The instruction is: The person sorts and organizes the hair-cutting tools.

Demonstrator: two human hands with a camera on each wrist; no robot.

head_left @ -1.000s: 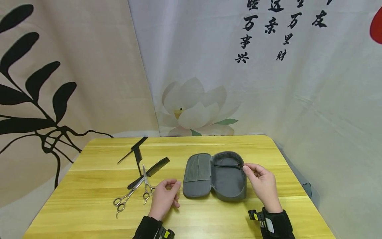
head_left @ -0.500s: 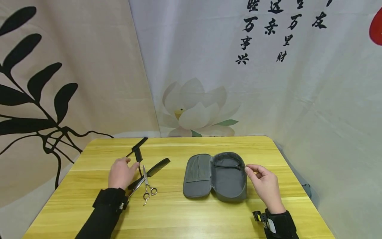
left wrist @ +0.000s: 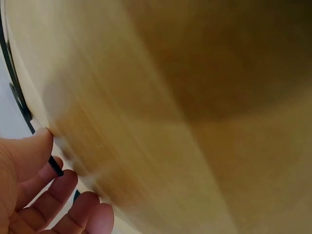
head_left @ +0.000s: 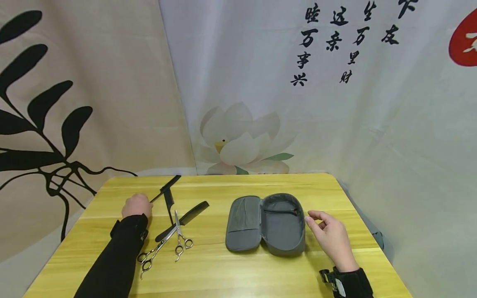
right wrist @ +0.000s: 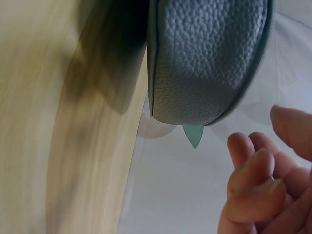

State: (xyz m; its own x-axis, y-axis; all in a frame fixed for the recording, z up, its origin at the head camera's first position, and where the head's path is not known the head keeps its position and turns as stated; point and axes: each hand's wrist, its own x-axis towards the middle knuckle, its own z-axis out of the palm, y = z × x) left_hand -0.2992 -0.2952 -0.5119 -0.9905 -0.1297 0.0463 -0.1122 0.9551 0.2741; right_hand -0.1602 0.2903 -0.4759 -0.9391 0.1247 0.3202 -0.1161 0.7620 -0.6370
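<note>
My left hand [head_left: 137, 205] is at the far left of the table, around the thin handle end of a black tail comb [head_left: 172, 181]. In the left wrist view, the comb's thin handle [left wrist: 56, 166] runs between thumb and fingers, which pinch it. A grey case [head_left: 244, 241] lies unfolded, with pockets in its flap and a deep right half. Beside that half's right edge, my right hand [head_left: 328, 236] has loosely bent fingers. The right wrist view shows the thumb apart from the fingers, and nothing between them, near the case's pebbled side [right wrist: 209, 63].
A second thin-handled black comb [head_left: 169, 199] lies near the first. A wider black comb [head_left: 193, 213] crosses under two pairs of silver scissors [head_left: 178, 231], the other scissors [head_left: 155, 250] lying lower left. A printed curtain [head_left: 238, 82] hangs behind the table.
My left hand has moved from beside the case to the far left and taken hold of the tail comb's handle. My right hand has come slightly away from the case's edge, which it was pinching.
</note>
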